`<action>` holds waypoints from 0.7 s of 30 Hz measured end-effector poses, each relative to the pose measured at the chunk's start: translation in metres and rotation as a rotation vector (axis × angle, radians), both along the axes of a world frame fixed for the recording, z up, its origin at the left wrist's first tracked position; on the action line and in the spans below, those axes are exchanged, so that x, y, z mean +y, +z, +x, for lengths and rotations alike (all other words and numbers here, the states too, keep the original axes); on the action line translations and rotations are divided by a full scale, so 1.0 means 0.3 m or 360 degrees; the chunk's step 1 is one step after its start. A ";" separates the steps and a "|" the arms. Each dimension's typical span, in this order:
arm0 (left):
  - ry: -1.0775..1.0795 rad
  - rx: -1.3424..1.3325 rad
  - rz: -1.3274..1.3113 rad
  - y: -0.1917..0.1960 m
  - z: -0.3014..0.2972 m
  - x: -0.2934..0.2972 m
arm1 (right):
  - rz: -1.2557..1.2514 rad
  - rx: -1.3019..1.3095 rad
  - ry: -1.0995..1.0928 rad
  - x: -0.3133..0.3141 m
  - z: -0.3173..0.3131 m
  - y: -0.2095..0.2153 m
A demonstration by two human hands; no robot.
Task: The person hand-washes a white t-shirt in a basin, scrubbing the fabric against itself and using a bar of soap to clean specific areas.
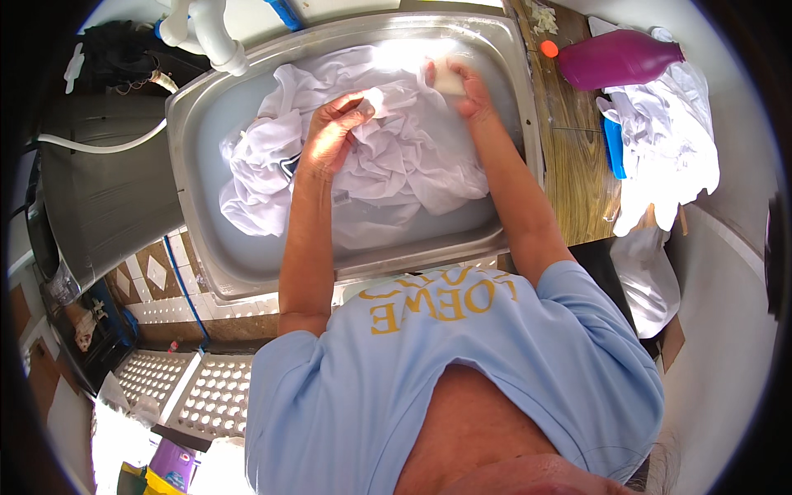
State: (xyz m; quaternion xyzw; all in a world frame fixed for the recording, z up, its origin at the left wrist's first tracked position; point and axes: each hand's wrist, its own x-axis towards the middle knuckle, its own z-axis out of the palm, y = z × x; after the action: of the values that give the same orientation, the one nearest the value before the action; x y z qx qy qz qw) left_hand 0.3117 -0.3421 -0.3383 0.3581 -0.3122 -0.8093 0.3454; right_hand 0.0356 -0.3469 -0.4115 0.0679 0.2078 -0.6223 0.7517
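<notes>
Wet white cloth (404, 165) lies bunched in a metal sink (528, 111) of cloudy water, partly below the surface. A dark-edged bit shows near its left side. My left hand (332, 136) is over the middle of the heap, thumb and fingers pinched on a fold of the cloth. At the sink's far right, my right hand (472, 92) grips a pale bar of soap (448, 81), fingers wrapped around its edges. Bright sunlight washes out the cloth just left of the soap.
White plastic pipes (216, 37) reach over the sink's far left corner. Right of it, a wooden counter (577, 177) bears a purple bottle (619, 59) and a white cloth pile (668, 132). A dark container (107, 186) stands left, with perforated panels (214, 396) low at the left.
</notes>
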 end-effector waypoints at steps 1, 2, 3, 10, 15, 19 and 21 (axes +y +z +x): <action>-0.0009 -0.0015 0.0038 -0.001 -0.003 0.000 | 0.0037 0.0175 -0.0020 0.000 -0.006 -0.017; -0.0009 -0.0031 0.0073 -0.001 -0.003 -0.002 | 0.0067 0.0348 -0.0032 -0.002 0.001 -0.016; -0.0014 -0.0047 0.0107 0.003 -0.004 -0.001 | 0.0096 0.0522 -0.0048 -0.003 0.006 -0.013; 0.0224 0.0395 0.0550 -0.034 -0.055 0.032 | -0.0558 0.0133 0.0353 -0.002 0.134 0.235; 0.0321 0.0737 0.0548 -0.052 -0.082 0.071 | -0.1405 0.3005 -0.0107 0.110 0.441 0.376; 0.0311 0.1100 0.0702 0.058 -0.087 0.111 | -0.1471 0.3960 0.0130 0.107 0.436 0.364; 0.0092 0.1136 0.0622 0.042 -0.089 0.123 | -0.0948 0.3647 0.0410 0.023 0.398 0.320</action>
State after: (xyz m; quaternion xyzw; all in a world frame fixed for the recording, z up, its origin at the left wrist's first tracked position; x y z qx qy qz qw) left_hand 0.2851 -0.3052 -0.3257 0.1223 -0.0027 -0.9168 0.3802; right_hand 0.1549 -0.3398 -0.3153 -0.7264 0.6110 -0.2641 0.1713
